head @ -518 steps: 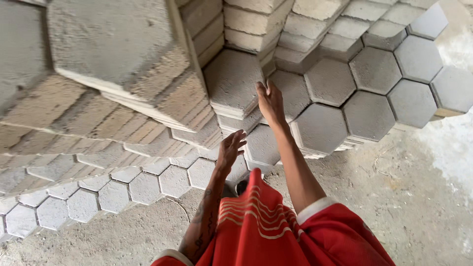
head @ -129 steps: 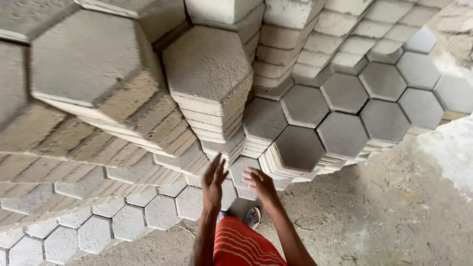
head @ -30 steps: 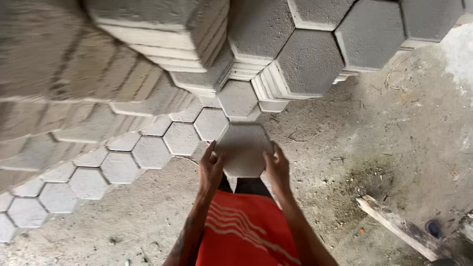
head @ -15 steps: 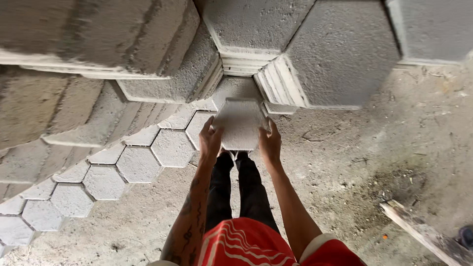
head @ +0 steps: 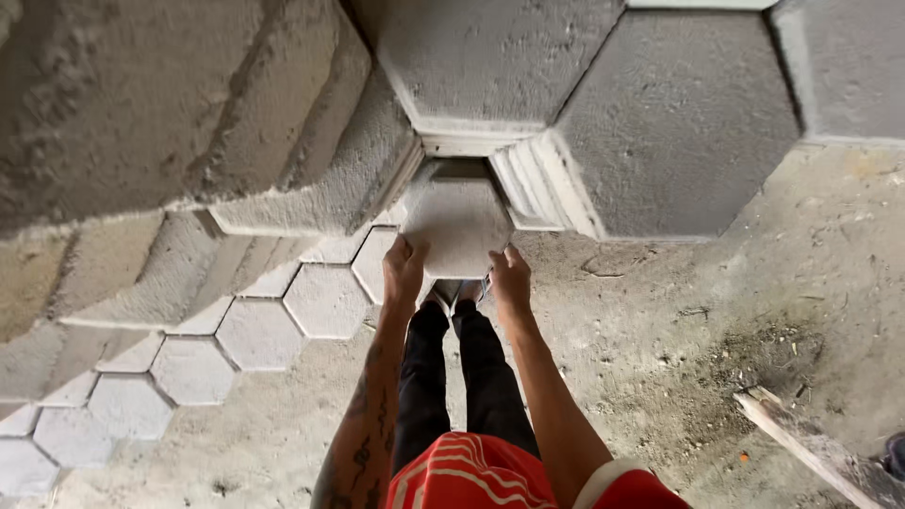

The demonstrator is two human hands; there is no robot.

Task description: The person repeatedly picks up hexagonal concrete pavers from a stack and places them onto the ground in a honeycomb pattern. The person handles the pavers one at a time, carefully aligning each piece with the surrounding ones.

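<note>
While both arms reach down, left hand (head: 403,269) and right hand (head: 510,278) clasp a hexagonal paver (head: 457,224), held flat, face up, no long axis, beside stacked pavers (head: 660,123).

A hexagonal paver (head: 459,226) is held between the left hand (head: 403,270) and the right hand (head: 510,278), low against the foot of the stacked pavers (head: 660,123). To the left, a single layer of laid pavers (head: 255,332) is spread over the ground (head: 679,320). A wooden plank (head: 811,451) is seen at the ground's lower right corner.
</note>
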